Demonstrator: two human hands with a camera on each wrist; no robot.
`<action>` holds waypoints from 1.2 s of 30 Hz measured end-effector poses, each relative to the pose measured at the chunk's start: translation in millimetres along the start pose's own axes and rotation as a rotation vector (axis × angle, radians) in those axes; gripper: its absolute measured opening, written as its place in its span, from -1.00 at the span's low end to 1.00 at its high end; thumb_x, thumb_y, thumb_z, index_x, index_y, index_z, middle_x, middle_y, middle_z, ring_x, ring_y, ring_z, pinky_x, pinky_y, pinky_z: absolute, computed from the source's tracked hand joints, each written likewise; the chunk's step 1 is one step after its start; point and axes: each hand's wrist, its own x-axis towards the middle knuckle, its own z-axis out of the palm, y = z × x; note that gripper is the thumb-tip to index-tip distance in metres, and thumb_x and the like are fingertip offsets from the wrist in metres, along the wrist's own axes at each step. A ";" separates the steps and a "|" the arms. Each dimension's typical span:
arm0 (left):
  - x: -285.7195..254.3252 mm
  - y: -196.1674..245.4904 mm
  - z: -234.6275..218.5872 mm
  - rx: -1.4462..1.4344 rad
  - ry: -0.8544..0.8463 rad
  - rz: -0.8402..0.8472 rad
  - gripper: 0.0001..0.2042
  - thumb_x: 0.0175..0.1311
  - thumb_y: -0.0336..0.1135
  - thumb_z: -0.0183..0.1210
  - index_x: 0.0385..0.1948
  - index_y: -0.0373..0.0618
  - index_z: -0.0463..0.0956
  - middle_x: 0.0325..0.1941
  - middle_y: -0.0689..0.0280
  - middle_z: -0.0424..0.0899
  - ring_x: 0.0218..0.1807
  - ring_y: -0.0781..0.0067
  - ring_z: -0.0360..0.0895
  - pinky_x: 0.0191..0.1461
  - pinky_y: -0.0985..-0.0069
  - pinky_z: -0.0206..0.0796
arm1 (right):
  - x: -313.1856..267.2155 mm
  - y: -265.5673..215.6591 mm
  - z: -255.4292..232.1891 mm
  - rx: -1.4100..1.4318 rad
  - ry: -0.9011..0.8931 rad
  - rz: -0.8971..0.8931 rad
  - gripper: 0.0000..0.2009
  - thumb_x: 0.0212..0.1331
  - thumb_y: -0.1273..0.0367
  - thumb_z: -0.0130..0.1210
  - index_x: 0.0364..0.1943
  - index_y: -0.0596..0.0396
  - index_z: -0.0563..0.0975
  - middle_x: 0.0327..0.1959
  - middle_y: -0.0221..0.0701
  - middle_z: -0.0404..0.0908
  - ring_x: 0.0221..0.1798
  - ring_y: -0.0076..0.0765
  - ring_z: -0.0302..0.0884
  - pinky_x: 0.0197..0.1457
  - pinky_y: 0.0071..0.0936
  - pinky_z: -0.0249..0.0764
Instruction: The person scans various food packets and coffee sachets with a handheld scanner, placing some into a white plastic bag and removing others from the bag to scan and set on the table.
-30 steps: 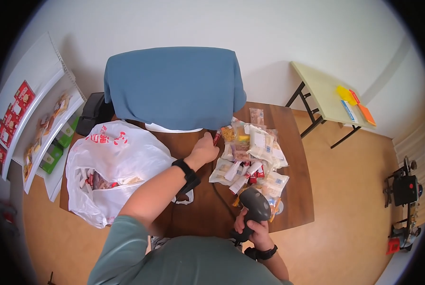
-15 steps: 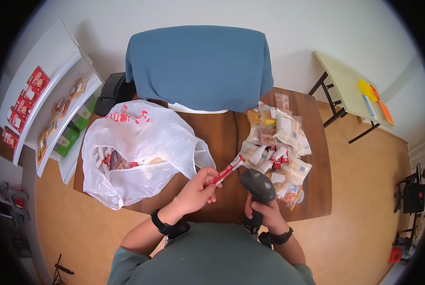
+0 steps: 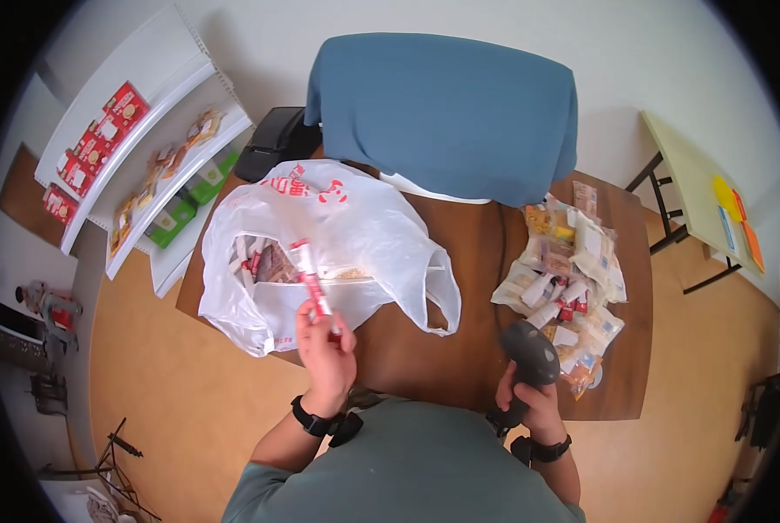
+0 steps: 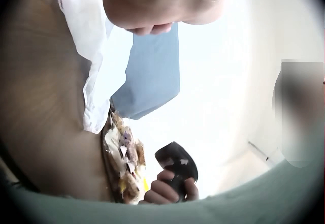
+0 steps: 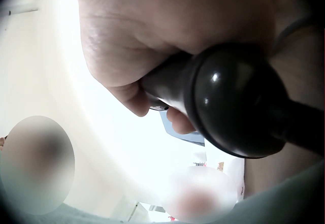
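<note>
Near the table's front edge, my left hand [image 3: 327, 359] pinches a slim red-and-white stick sachet [image 3: 308, 272], which points away from me. The sachet overlaps the torn opening of a white plastic bag [image 3: 381, 231] with red print; stick sachets and other packets show inside. My right hand [image 3: 536, 403] grips the handle of a dark barcode scanner [image 3: 532, 350], its head tipped up. The right wrist view shows the scanner's handle end [image 5: 236, 107] and cable close up. Beyond the scanner lies a heap of packaged snacks [image 3: 573, 261] with more sachets among them.
A blue cloth [image 3: 442, 113] covers a large object at the table's back. Beside it stands a black device [image 3: 276, 144]. Shelves at left hold red boxes [image 3: 102, 135], snack packs and green boxes [image 3: 173, 220]. A pale side table [image 3: 691, 183] stands at right.
My left hand has brought the sachet from beside the snack heap, past the scanner, leftward to the bag's opening. My right hand keeps its grip on the scanner. The head view has turned left.
</note>
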 end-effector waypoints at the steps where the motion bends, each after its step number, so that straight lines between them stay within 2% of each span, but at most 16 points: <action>1: 1.6 7.9 -2.9 -0.073 0.187 0.007 -0.81 0.37 -0.44 -0.10 -0.03 -0.03 0.31 -0.50 0.36 0.44 -0.67 0.57 0.16 -0.62 0.61 0.01 | 1.8 0.3 0.6 0.000 -0.009 0.003 -0.64 0.17 0.41 0.18 0.06 0.13 0.43 -0.48 -0.29 0.52 -0.44 -0.36 0.50 -0.31 -0.45 0.42; 2: 5.6 10.7 -10.5 -0.052 0.260 -0.025 -0.88 0.40 -0.36 -0.11 -0.11 -0.01 0.31 -0.61 0.42 0.31 -0.69 0.56 0.13 -0.64 0.60 0.00 | 2.9 0.7 1.0 0.009 -0.011 0.004 -0.64 0.17 0.41 0.19 0.06 0.13 0.43 -0.48 -0.29 0.52 -0.44 -0.35 0.51 -0.30 -0.45 0.42; 6: 9.6 21.3 -24.1 -0.128 0.371 0.010 -0.97 0.42 -0.33 -0.09 -0.24 0.04 0.31 -0.64 0.47 0.19 -0.69 0.59 0.10 -0.64 0.57 -0.03 | 6.2 -0.2 2.9 0.017 -0.021 0.009 -0.63 0.17 0.40 0.19 0.06 0.13 0.42 -0.47 -0.29 0.53 -0.44 -0.34 0.51 -0.30 -0.45 0.43; 10: 49.7 19.0 -74.5 -0.145 0.231 0.104 -0.96 0.43 -0.28 0.02 -0.27 0.08 0.41 -0.59 0.48 0.32 -0.64 0.61 0.17 -0.59 0.61 0.01 | 7.2 0.5 1.1 0.019 -0.030 0.005 -0.63 0.18 0.40 0.19 0.07 0.13 0.42 -0.46 -0.29 0.52 -0.44 -0.35 0.51 -0.30 -0.44 0.42; 13: 88.7 47.0 -32.5 -0.234 0.247 0.062 -0.89 0.47 -0.19 0.10 -0.23 0.07 0.42 -0.48 0.51 0.47 -0.58 0.64 0.23 -0.56 0.65 -0.01 | 4.4 -0.1 -1.3 0.014 0.006 -0.001 -0.64 0.20 0.40 0.19 0.07 0.13 0.42 -0.45 -0.29 0.52 -0.42 -0.36 0.51 -0.31 -0.45 0.41; 16: 85.3 46.2 -13.1 -0.164 0.166 -0.069 -0.90 0.48 -0.23 0.08 -0.21 0.02 0.41 -0.46 0.50 0.46 -0.56 0.68 0.23 -0.54 0.67 0.00 | 0.4 0.6 -4.8 -0.053 -0.005 -0.015 -0.56 0.19 0.26 0.26 0.07 0.13 0.39 -0.48 -0.30 0.49 -0.46 -0.32 0.48 -0.33 -0.39 0.41; 18: 50.9 34.3 -9.5 0.228 -0.041 0.190 -0.89 0.50 -0.25 0.05 -0.20 -0.03 0.41 -0.43 0.48 0.46 -0.57 0.70 0.20 -0.52 0.68 0.01 | -4.9 1.7 -7.2 -0.033 0.028 -0.035 -0.56 0.19 0.26 0.26 0.07 0.13 0.40 -0.48 -0.30 0.49 -0.46 -0.32 0.48 -0.33 -0.39 0.41; 19: 33.9 20.8 -7.7 0.199 -0.171 0.200 -0.95 0.49 -0.35 0.04 -0.19 -0.07 0.42 -0.42 0.47 0.45 -0.57 0.72 0.21 -0.49 0.72 0.05 | -6.8 2.2 -7.6 -0.012 0.024 -0.047 -0.56 0.19 0.26 0.26 0.07 0.13 0.40 -0.48 -0.31 0.49 -0.46 -0.33 0.48 -0.33 -0.40 0.40; 21: -0.3 -0.8 6.6 0.586 -0.474 0.278 -0.88 0.33 -0.57 0.16 -0.23 -0.12 0.44 -0.39 0.46 0.46 -0.41 0.72 0.37 -0.39 0.75 0.18 | -11.8 2.4 -7.0 0.001 0.078 -0.052 -0.57 0.18 0.26 0.26 0.06 0.12 0.40 -0.48 -0.31 0.49 -0.46 -0.34 0.48 -0.32 -0.40 0.40; 23: -5.2 -12.3 33.1 0.727 -0.936 0.279 -0.81 0.23 -0.58 0.25 -0.15 -0.17 0.51 -0.37 0.39 0.50 -0.41 0.66 0.41 -0.38 0.61 0.22 | -16.1 5.7 -11.2 0.041 0.075 -0.070 -0.57 0.18 0.26 0.26 0.06 0.11 0.40 -0.48 -0.31 0.49 -0.46 -0.34 0.48 -0.32 -0.40 0.40; 24: -12.3 -12.5 52.2 0.853 -0.975 0.128 -0.78 0.20 -0.59 0.25 -0.13 -0.17 0.53 -0.38 0.33 0.47 -0.38 0.57 0.38 -0.33 0.55 0.26 | -18.9 7.6 -13.8 0.041 0.078 -0.071 -0.58 0.19 0.29 0.25 0.07 0.12 0.40 -0.47 -0.32 0.50 -0.44 -0.35 0.49 -0.31 -0.40 0.41; 25: -10.9 -23.9 59.9 0.839 -0.985 0.128 -0.78 0.20 -0.59 0.25 -0.13 -0.17 0.53 -0.38 0.33 0.47 -0.38 0.57 0.38 -0.33 0.55 0.26 | -21.4 8.3 -15.7 0.031 0.090 -0.077 -0.58 0.19 0.29 0.25 0.07 0.12 0.40 -0.47 -0.32 0.50 -0.44 -0.35 0.49 -0.31 -0.40 0.41; 27: -5.1 -49.4 73.5 0.968 -1.128 0.186 -0.77 0.21 -0.58 0.22 -0.11 -0.16 0.53 -0.41 0.31 0.46 -0.45 0.50 0.37 -0.35 0.50 0.26 | -26.7 8.5 -18.1 0.007 0.086 -0.092 -0.59 0.20 0.31 0.24 0.08 0.13 0.40 -0.45 -0.32 0.51 -0.42 -0.35 0.50 -0.29 -0.40 0.42; 29: -3.1 -62.4 96.1 0.945 -1.157 0.197 -0.77 0.23 -0.58 0.17 -0.09 -0.16 0.53 -0.41 0.30 0.42 -0.48 0.44 0.36 -0.35 0.49 0.27 | -32.5 6.3 -19.3 -0.012 0.098 -0.122 -0.60 0.21 0.33 0.23 0.08 0.12 0.40 -0.43 -0.32 0.52 -0.41 -0.35 0.51 -0.28 -0.41 0.43; 33: 4.9 -83.5 141.8 0.833 -1.164 0.205 -0.76 0.25 -0.59 0.13 -0.06 -0.17 0.50 -0.41 0.28 0.43 -0.44 0.42 0.41 -0.31 0.50 0.29 | -41.5 6.0 -17.6 -0.052 0.119 -0.164 -0.63 0.23 0.35 0.21 0.07 0.10 0.41 -0.41 -0.34 0.52 -0.39 -0.37 0.52 -0.26 -0.42 0.43; 36: 21.3 -115.4 167.1 0.895 -1.108 0.368 -0.76 0.25 -0.64 0.05 -0.08 -0.16 0.47 -0.38 0.27 0.48 -0.39 0.40 0.45 -0.28 0.48 0.32 | -45.3 8.1 -17.6 -0.090 0.143 -0.178 -0.66 0.24 0.37 0.20 0.06 0.08 0.41 -0.39 -0.34 0.52 -0.38 -0.39 0.52 -0.24 -0.44 0.42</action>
